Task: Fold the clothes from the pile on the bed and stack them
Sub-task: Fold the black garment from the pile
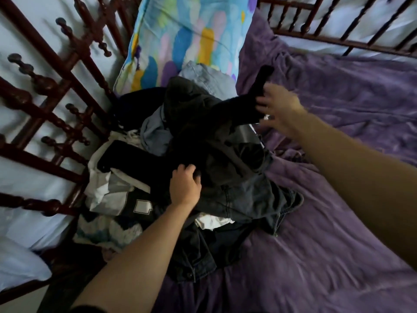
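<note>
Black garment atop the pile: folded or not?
Not folded: black garment sprawls crumpled over the pile, left hand gripping it, one end sticking up by the right hand.

Bed cover (338,114) plain purple. Pillow (191,30) light blue with brush-stroke blobs in yellow, pink, violet, green and darker blue. Bed frame (56,64) dark reddish brown. Black garment (234,111) plain. Jeans (248,195) washed dark grey. Crumpled top (155,134) pale blue-grey. Cloth (99,190) white. Printed piece (135,206) black with white blocky shapes. Fuzzy piece (101,229) white with blue-teal patches. Surface behind the frame (13,30) pale bluish white.
</note>
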A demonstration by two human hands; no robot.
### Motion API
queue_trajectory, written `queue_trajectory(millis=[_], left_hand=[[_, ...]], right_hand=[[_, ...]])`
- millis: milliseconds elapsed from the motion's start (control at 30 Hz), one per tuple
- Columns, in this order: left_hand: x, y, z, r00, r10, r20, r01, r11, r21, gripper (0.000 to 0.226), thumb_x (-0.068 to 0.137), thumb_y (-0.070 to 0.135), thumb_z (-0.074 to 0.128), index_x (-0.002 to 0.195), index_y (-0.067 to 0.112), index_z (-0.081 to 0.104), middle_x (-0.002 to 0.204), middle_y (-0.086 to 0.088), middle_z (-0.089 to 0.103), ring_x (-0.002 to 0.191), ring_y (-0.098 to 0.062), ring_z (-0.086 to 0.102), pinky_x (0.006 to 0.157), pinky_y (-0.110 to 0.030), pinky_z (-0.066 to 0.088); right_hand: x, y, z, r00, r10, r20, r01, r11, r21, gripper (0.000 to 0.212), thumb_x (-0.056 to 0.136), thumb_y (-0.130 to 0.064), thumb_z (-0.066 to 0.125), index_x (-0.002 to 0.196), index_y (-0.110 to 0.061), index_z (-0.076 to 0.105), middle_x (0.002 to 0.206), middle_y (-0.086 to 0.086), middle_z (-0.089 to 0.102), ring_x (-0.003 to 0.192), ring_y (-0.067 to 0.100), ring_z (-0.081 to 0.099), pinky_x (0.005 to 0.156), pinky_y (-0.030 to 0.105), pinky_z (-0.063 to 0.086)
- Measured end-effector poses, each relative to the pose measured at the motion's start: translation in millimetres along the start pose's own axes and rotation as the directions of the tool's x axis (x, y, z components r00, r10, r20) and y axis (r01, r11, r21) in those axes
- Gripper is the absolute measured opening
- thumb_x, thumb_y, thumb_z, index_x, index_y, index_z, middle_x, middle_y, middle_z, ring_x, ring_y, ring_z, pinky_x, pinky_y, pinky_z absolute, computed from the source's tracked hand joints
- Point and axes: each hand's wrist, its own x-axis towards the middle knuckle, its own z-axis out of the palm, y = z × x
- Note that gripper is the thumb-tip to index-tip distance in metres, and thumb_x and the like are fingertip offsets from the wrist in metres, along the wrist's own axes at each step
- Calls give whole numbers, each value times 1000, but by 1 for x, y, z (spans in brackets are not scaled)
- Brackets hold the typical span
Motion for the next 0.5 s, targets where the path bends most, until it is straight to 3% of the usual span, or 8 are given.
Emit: queue_trajectory(millis=[67, 133, 167, 200, 233, 300, 367, 500], left_hand=[[12, 8, -23, 999, 39, -29, -44, 984, -175, 27, 93, 24, 57, 111, 4, 62, 106, -16, 61, 102, -32, 56, 86, -41, 44], [20, 24, -58, 993, 118, -13, -114, 922, -369, 25, 93, 26, 60, 96, 2, 65, 90, -15, 66, 88, -27, 62, 78, -38, 47], [24, 34, -77, 986, 168, -5, -155, 894, -420, 25, 92, 26, 61, 89, 2, 65, 84, -13, 66, 82, -24, 63, 73, -38, 47], [28, 43, -96, 976, 217, -3, -197, 881, -430, 27, 92, 26, 62, 84, 1, 64, 78, -12, 65, 77, -21, 62, 70, -37, 47], [31, 51, -113, 967, 256, -4, -234, 876, -421, 28, 91, 27, 63, 79, 1, 63, 74, -10, 64, 72, -18, 60, 66, -35, 46], [37, 63, -147, 960, 279, -23, -263, 871, -415, 32, 89, 30, 66, 72, 4, 60, 65, -3, 59, 63, -12, 56, 61, -32, 43], [39, 68, -178, 964, 263, -47, -258, 871, -418, 34, 85, 36, 70, 73, 6, 58, 65, 1, 56, 62, -10, 55, 61, -30, 42], [36, 81, -224, 932, 358, 51, -313, 869, -383, 47, 64, 50, 83, 89, 21, 57, 83, 11, 61, 75, 0, 59, 65, -18, 47]], right_hand=[[-6, 39, -7, 989, -146, 5, 136, 907, -398, 33, 84, -23, 71, 114, -15, 59, 99, 6, 66, 88, 17, 62, 77, 37, 52], [-26, 78, -2, 978, -48, 202, 166, 767, -620, 77, 69, -25, 84, 137, -17, 48, 121, 1, 58, 111, 16, 55, 98, 33, 46], [-38, 93, 4, 960, 12, 280, 196, 686, -701, 84, 67, -28, 86, 139, -17, 45, 122, -2, 53, 113, 14, 50, 100, 31, 43], [-47, 101, 11, 948, 30, 318, 226, 641, -734, 74, 69, -29, 84, 134, -16, 51, 117, -1, 54, 109, 14, 51, 96, 29, 43], [-50, 108, 16, 948, -11, 318, 249, 648, -720, 50, 75, -25, 80, 119, -14, 61, 106, 0, 59, 101, 15, 54, 86, 28, 44], [-56, 86, 18, 971, -94, 221, 206, 799, -566, 3, 84, -15, 70, 84, -15, 67, 80, 3, 61, 78, 19, 56, 70, 29, 42], [-57, 44, 8, 986, -109, 130, 151, 909, -388, 13, 87, -10, 66, 74, -14, 65, 69, 5, 58, 65, 17, 52, 63, 28, 42], [-85, -72, -24, 961, -276, 5, 269, 930, -251, 15, 89, -12, 60, 76, -11, 68, 72, 0, 62, 62, 5, 56, 61, 13, 46]])
